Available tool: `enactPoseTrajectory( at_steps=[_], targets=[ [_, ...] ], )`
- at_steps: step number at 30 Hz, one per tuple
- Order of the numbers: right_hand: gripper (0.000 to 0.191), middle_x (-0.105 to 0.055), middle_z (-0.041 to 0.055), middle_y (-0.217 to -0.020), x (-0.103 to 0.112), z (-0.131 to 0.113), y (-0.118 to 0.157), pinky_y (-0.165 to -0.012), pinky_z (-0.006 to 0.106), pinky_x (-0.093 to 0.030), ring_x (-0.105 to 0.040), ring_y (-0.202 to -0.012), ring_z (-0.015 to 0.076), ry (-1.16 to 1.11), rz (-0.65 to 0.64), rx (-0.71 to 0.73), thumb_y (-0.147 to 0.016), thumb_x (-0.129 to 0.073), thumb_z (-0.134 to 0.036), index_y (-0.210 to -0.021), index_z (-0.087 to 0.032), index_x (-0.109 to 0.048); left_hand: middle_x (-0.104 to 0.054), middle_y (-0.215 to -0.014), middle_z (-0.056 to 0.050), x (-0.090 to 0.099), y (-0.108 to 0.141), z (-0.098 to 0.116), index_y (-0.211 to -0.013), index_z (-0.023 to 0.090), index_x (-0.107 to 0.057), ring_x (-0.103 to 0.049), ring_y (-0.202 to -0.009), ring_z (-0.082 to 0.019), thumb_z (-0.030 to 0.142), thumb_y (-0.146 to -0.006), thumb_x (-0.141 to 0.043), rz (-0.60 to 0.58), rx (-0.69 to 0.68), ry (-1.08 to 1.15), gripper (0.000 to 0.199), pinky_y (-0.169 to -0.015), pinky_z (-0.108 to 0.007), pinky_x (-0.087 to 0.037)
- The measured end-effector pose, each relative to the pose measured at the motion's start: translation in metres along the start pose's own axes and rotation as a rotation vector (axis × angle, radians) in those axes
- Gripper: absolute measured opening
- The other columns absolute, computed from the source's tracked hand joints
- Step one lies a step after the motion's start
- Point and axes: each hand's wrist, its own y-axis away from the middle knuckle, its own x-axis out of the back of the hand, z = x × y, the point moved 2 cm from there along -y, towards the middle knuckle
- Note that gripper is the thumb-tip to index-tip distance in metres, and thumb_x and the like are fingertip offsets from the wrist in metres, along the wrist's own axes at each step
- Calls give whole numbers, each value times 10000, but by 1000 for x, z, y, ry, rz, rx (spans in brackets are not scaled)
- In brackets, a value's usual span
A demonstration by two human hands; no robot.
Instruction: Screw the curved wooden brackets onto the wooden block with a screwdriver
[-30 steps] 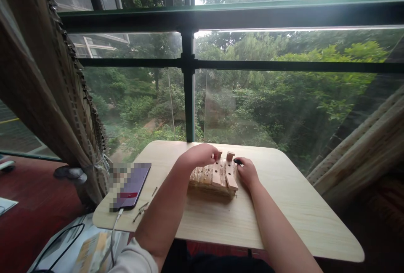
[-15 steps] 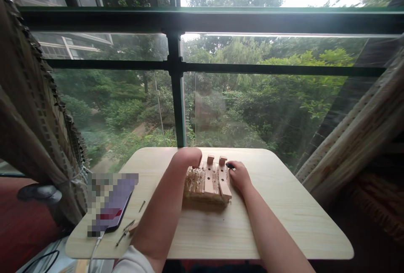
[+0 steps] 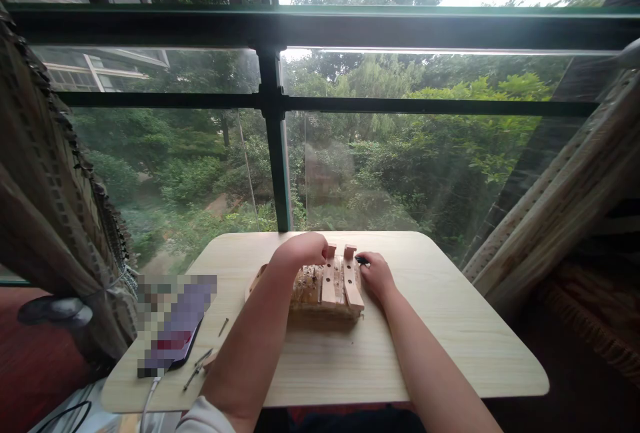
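On the table lies a block covered in clear plastic (image 3: 305, 291), with small holes and bits over its top. Two light wooden strips (image 3: 329, 281), each with dark holes and a raised far end, rest across its right half. My left hand (image 3: 316, 247) bends over the block's far side, its curled fingers beside or touching the raised end of the left strip; what they hold is hidden. A thin dark screw or nail (image 3: 314, 273) stands in the block just below. At the right strip's far end, my right hand (image 3: 375, 271) is closed on a small black object (image 3: 362, 260).
A phone (image 3: 183, 326) with a white cable (image 3: 148, 396) lies on the left of the table (image 3: 450, 339). Several loose screws (image 3: 197, 367) and a small wooden piece (image 3: 209, 361) are near my left forearm. A window (image 3: 350, 173) and curtains (image 3: 55, 206) surround the table.
My left hand has moved right, from over the holed part of the block to the left strip's far end. The upright screw or nail now shows. My right hand stays put.
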Motion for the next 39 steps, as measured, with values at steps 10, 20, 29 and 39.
enactPoseTrajectory(
  at_steps=[10, 20, 29, 39],
  targets=[
    [337, -721, 63, -942, 0, 0, 0, -884, 364, -452, -602, -938, 215, -5, 12, -4, -680, -479, -92, -886, -207, -719, -714, -733, -45, -3, 0, 6, -869, 162, -775, -578, -605, -129, 169, -690, -613, 23, -48, 25, 241, -553, -210, -398],
    [338, -722, 66, -936, 2, -2, 1, -874, 361, -456, -606, -942, 219, 1, 0, -8, -685, -480, -103, -897, -205, -722, -750, -836, -51, -8, -6, 6, -903, 165, -765, -626, -677, -138, 85, -717, -536, 25, -142, 119, 306, -604, -206, -443],
    [338, -723, 77, -947, 1, 0, -1, -877, 365, -455, -606, -940, 227, 11, -14, -7, -688, -479, -111, -906, -195, -723, -757, -930, -49, -8, -10, 5, -954, 184, -765, -644, -763, -157, 78, -736, -545, 44, -136, 64, 326, -698, -220, -460],
    [347, -726, 76, -955, -1, 1, -1, -881, 371, -455, -605, -948, 231, 12, -25, -3, -685, -475, -113, -910, -196, -726, -755, -923, -80, -9, -9, 12, -945, 162, -763, -649, -763, -181, 105, -742, -578, 15, -70, 2, 281, -707, -249, -463]
  ],
)
